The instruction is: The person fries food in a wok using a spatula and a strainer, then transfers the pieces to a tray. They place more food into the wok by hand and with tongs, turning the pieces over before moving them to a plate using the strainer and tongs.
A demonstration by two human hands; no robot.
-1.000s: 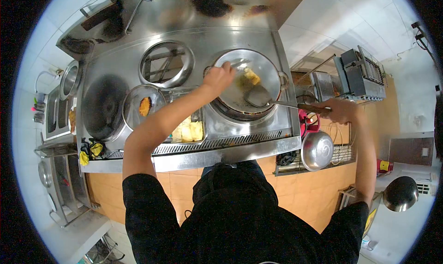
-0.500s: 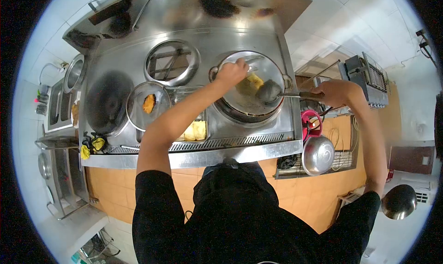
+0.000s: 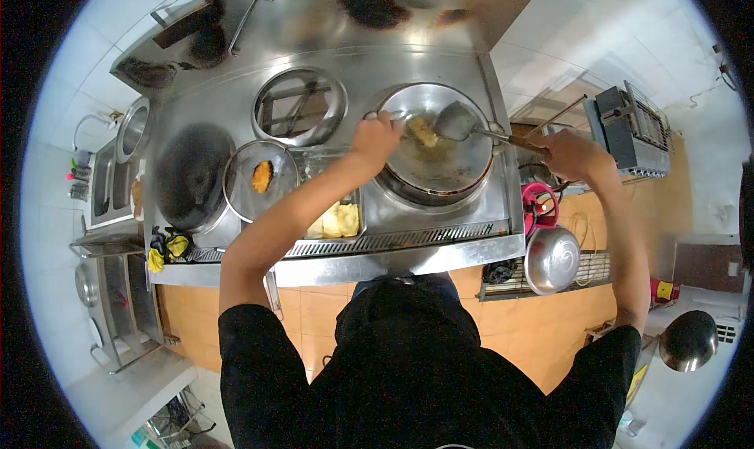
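My right hand (image 3: 577,154) is closed around the wooden handle of a wok spatula (image 3: 455,121). The spatula's broad metal blade is over the right part of a two-handled wok (image 3: 463,170) on the right burner. A yellowish piece of food (image 3: 425,131) lies in the oil, just left of the blade. At the wok's left rim, beside its loop handle, is my left hand (image 3: 377,141), fingers closed; what they grip is hard to make out. Below my left forearm, a metal tray (image 3: 361,221) holds pale yellow slices (image 3: 339,220).
A round strainer (image 3: 236,201) with an orange fried piece (image 3: 262,177) sits left of my forearm. Further left is a dark wok (image 3: 192,174). An open burner ring (image 3: 339,119) stands behind. Right of the counter are a pink basket (image 3: 540,190) and a metal bowl (image 3: 552,260).
My left hand has drawn back from over the wok to its left rim. The spatula blade has moved up and away from the food. The view has shifted slightly.
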